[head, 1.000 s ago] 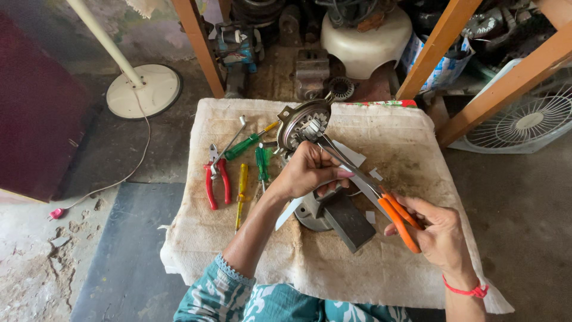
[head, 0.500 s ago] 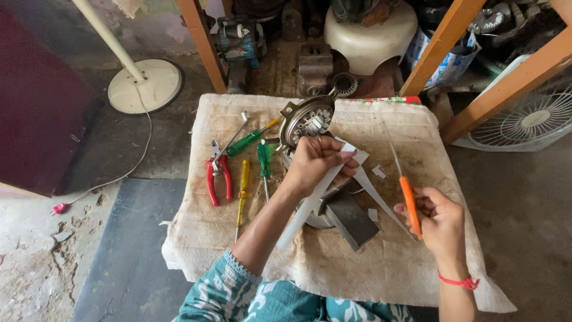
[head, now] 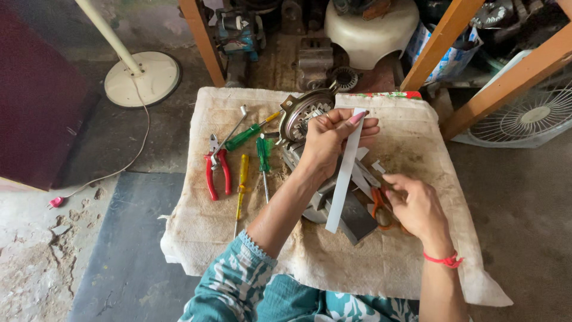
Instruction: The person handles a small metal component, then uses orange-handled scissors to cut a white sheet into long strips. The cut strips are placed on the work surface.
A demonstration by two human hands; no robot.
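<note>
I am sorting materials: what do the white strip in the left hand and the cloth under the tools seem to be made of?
White strip: probably paper or thin card, matte; it hangs flat and stiff from the left hand. Cloth: woven fabric like towelling, beige, stained, with soft rumpled edges.

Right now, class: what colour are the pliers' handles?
Red; the pliers show clearly in the head view.

The person wears a teal garment with a white leafy print and scalloped sleeve edging (head: 250, 241), pink polish on a left hand (head: 333, 140) fingernail, and a red thread bracelet (head: 444, 260) around the right wrist.
</note>
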